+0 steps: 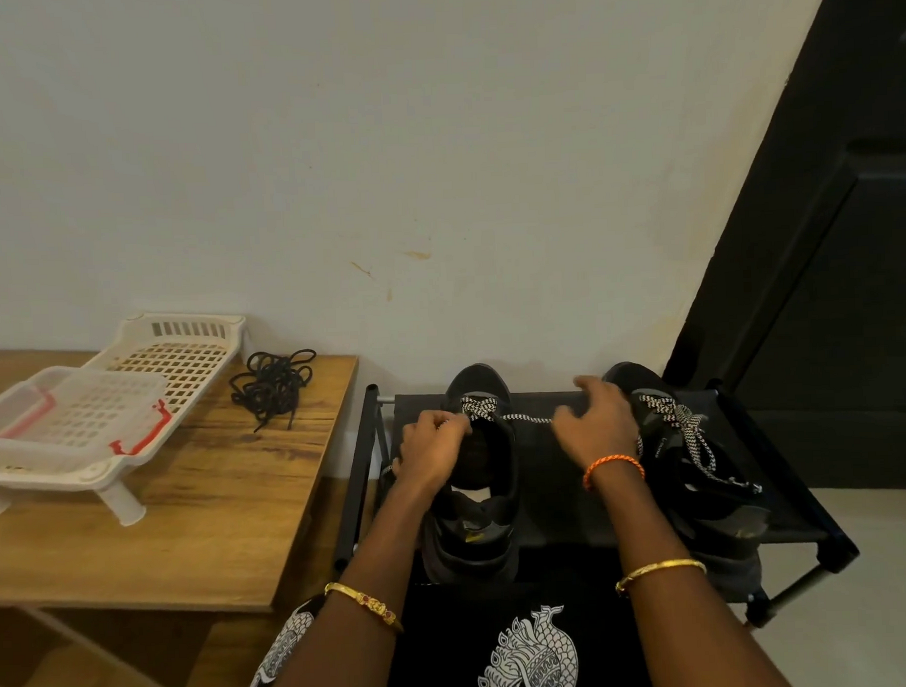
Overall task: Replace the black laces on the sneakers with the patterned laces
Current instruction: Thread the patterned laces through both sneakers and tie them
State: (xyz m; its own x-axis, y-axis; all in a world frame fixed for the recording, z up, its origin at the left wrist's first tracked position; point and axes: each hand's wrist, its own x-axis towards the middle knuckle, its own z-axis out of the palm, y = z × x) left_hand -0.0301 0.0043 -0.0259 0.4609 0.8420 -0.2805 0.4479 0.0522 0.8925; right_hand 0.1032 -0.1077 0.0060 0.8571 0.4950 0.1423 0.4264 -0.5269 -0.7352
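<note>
Black fabric-topped rack point(563, 473) carries both sneakers: right sneaker point(696, 468) looks fully laced in the patterned lace; left sneaker point(477, 496) has only its toe-end crossings done, a patterned lace point(525, 418) running taut from there to the right hand point(597, 420). Left hand point(434, 449), fingers curled, pinches the lace at the eyelets; right hand's fingers curl around the free end; best to keep it flat, even both ends, then thread upward. Wooden table point(200, 506) to the left holds white baskets point(99, 407) and the discarded black laces point(272, 385), well apart, nothing obstructing.
</note>
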